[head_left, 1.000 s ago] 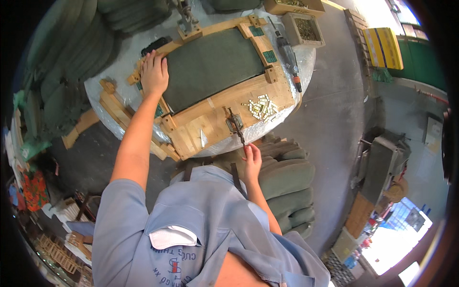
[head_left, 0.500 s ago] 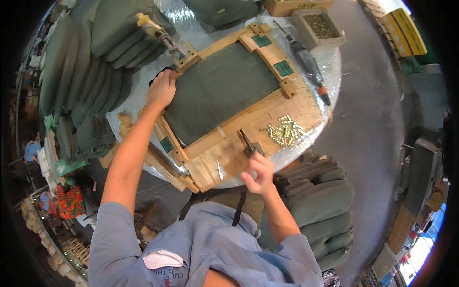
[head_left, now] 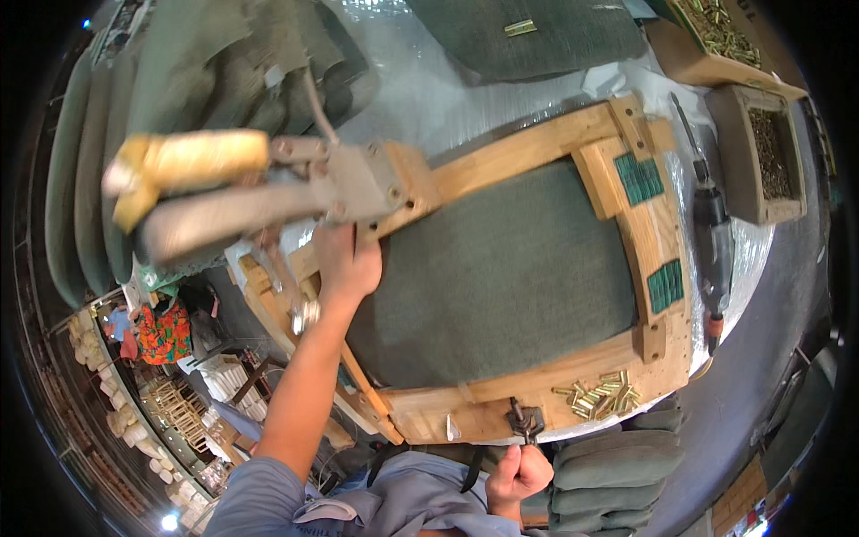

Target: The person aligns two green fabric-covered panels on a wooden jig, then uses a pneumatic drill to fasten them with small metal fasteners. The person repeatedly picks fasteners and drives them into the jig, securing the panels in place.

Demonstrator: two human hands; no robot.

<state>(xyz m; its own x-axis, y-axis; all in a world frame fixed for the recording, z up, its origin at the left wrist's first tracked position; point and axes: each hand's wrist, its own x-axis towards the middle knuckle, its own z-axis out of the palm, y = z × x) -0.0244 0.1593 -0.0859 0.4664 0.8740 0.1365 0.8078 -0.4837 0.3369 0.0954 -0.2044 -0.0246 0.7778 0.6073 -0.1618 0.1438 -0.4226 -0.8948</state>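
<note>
A dark green fabric-covered panel (head_left: 501,277) lies inside a wooden frame jig (head_left: 528,166). My left hand (head_left: 347,268) is at the jig's left corner, its fingers hidden behind a metal toggle clamp (head_left: 353,183). That clamp's yellow-wrapped handle (head_left: 210,157) sticks out to the left, blurred. At the near edge my right hand (head_left: 521,474) is closed around the handle end of a small dark metal push clamp (head_left: 526,419). Right of this clamp lies a loose pile of brass-coloured metal fittings (head_left: 598,394).
A power screwdriver (head_left: 712,233) lies along the jig's right side, by a box of screws (head_left: 761,161) and a carton of brass fittings (head_left: 716,63). Another green panel (head_left: 528,40) lies at the back. Green panels are stacked at the left (head_left: 98,179) and near right (head_left: 617,470).
My view has moved closer and tilted left, so the toggle clamp looms larger. My right hand, with fingers partly spread before, is now closed at the push clamp's handle. My left hand stays at its corner.
</note>
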